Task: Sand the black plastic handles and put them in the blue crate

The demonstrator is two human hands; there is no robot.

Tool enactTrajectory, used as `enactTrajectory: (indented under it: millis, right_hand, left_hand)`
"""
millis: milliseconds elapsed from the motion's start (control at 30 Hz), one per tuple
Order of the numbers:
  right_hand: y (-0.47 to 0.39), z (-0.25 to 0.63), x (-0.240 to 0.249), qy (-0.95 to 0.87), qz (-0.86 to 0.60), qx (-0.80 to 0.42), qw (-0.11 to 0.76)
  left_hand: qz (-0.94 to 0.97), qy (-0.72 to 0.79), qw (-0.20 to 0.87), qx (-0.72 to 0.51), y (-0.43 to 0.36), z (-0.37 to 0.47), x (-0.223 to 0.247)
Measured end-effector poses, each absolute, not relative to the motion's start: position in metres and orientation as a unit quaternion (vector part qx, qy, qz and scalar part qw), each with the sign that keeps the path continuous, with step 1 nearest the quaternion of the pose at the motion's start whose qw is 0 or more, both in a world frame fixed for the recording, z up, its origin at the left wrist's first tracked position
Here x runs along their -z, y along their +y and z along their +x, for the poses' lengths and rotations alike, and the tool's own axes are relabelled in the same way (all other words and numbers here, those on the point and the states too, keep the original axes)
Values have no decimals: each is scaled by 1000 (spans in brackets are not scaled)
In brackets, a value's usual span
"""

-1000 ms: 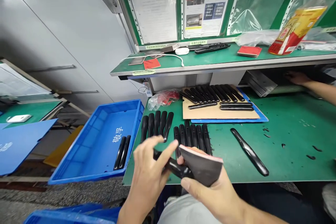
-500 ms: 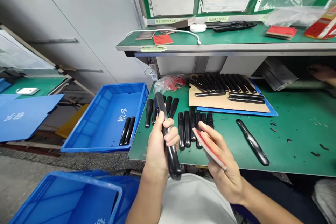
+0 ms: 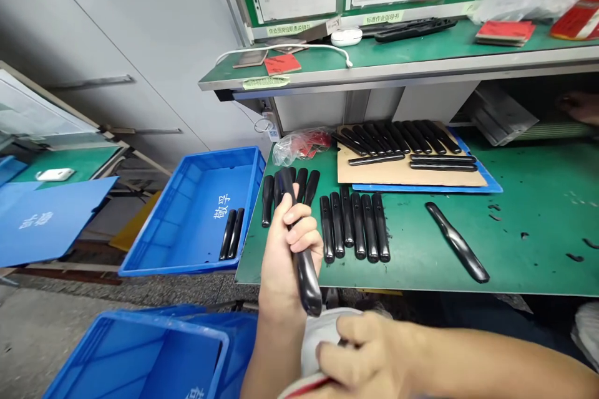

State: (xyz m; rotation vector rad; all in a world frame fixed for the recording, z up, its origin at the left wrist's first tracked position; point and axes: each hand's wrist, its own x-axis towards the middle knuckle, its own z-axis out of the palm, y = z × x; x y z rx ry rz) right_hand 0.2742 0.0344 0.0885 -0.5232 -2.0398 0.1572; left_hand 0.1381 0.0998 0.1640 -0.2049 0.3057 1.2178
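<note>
My left hand is wrapped round a glossy black handle, which slants down toward my body at the bench's front edge. Low in the view, my right hand is closed on a flat red-and-grey pad, partly hidden by its fingers and blurred. Several black handles stand in a row just right of my left hand, and more lie behind it. A single black handle lies apart on the green bench.
Cardboard holding several black handles lies at the back. A blue crate with two handles is at the left, another blue crate below it. A shelf crosses above. Another person's hand is at far right.
My right hand has moved down and left with the pad, toward my body. My left hand still holds the handle. The view has shifted slightly.
</note>
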Motion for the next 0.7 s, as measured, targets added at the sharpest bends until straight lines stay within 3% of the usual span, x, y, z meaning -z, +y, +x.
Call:
enactTrajectory:
  millis: [200, 267, 367, 467, 700]
  right_hand:
    - [33, 258, -87, -827, -131, 19, 547]
    - [32, 266, -90, -785, -205, -3, 585]
    - [37, 281, -96, -687, -382, -133, 604]
    - [40, 283, -96, -636, -416, -239, 604]
    - [18, 251, -80, -592, -465, -203, 626]
  left_hand:
    - [-146, 138, 764, -613, 115, 131, -170]
    - [-132, 136, 756, -626, 115, 127, -172]
    - [-145, 120, 751, -634, 111, 123, -173]
    - [-145, 94, 749, -639, 109, 121, -171]
    - [-95, 94, 750, -648, 110, 120, -169]
